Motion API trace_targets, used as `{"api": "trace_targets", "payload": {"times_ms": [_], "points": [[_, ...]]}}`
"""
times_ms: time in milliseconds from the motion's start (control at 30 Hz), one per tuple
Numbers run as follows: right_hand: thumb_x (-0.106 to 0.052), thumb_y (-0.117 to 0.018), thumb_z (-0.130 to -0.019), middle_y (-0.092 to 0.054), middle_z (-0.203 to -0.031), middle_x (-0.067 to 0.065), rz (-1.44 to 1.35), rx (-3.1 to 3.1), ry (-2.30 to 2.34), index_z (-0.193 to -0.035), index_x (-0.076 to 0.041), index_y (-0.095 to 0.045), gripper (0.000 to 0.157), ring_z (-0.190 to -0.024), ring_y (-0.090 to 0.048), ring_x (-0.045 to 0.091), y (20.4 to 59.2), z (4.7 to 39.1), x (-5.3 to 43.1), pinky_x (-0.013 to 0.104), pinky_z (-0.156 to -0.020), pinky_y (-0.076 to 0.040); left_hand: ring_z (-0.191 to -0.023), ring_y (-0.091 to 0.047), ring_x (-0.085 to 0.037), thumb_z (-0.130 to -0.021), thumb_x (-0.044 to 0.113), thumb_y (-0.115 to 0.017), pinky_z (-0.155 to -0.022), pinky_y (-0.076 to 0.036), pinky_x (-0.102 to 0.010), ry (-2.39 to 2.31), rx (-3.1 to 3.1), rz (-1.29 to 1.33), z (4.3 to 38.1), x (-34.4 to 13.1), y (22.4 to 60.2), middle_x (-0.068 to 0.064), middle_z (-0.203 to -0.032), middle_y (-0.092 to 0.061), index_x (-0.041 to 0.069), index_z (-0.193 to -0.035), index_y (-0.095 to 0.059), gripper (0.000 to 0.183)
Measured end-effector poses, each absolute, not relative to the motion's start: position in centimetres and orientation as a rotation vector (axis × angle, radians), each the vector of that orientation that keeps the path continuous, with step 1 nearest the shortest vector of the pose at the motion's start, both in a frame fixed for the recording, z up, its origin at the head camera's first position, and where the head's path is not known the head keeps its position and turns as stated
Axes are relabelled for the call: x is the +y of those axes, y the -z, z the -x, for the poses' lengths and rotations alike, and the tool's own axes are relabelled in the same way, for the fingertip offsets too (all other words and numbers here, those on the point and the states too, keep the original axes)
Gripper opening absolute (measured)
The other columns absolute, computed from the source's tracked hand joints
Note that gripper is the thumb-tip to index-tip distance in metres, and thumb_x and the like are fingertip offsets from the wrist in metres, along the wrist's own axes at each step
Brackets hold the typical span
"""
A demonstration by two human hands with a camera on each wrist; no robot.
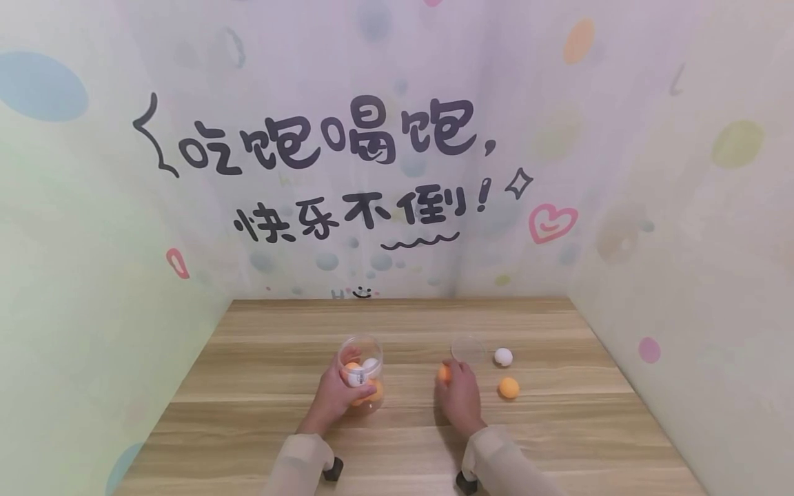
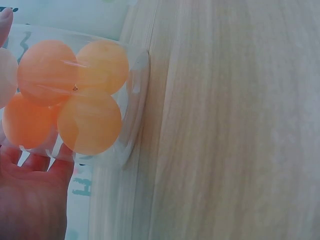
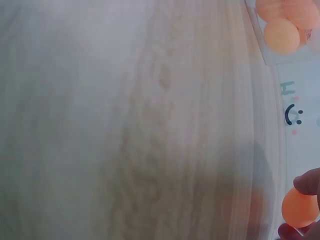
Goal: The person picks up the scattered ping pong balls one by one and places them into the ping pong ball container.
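Note:
My left hand grips a clear plastic jar around its side, thumb across the front. Inside it lie several orange and white ping-pong balls; the left wrist view shows orange balls through the wall near the jar's base. To the right of the jar, my right hand pinches an orange ping-pong ball between thumb and fingers, low over the table. Just beyond this hand lies a clear round lid, partly hidden by the fingers.
A white ball and an orange ball sit on the wooden table to the right of my right hand. The table ends at a printed back wall, with side walls left and right.

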State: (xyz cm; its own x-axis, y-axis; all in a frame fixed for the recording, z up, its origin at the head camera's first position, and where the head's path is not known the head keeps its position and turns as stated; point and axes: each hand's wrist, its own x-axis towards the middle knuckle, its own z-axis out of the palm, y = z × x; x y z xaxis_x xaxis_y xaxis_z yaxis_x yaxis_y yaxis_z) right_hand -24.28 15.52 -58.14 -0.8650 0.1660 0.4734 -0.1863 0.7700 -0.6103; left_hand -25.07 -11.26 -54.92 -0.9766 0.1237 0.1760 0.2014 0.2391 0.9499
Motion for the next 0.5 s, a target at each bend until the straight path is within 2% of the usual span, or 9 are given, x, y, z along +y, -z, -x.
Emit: {"api": "trace_targets", "payload": {"times_ms": [233,500], "points": [[-0.011,-0.077,-0.078,-0.064,-0.111,0.016,0.045,-2.521,-0.864,-0.112,-0.004,-0.066,0.036,-0.096,-0.060,0.038,57.8,24.1,15.0,0.052,-0.077,-0.049,-0.119,-0.052,-0.026,-0.065,0.013,-0.092,-0.094,-0.046,-0.025,1.857,-2.410,0.330,25.1,-11.2,55.1,-0.005,-0.137,-0.053,0.015,-0.140,-0.043,0.089],[-0.012,-0.080,-0.078,-0.065,-0.110,0.013,-0.011,-2.456,-0.888,-0.112,-0.005,-0.066,0.038,-0.099,-0.059,0.035,57.7,23.9,14.2,0.052,-0.080,-0.045,-0.119,-0.053,-0.026,-0.065,0.013,-0.092,-0.096,-0.046,-0.027,1.857,-2.411,0.328,25.2,-11.2,55.2,-0.005,-0.137,-0.053,0.015,-0.139,-0.043,0.089]]}}
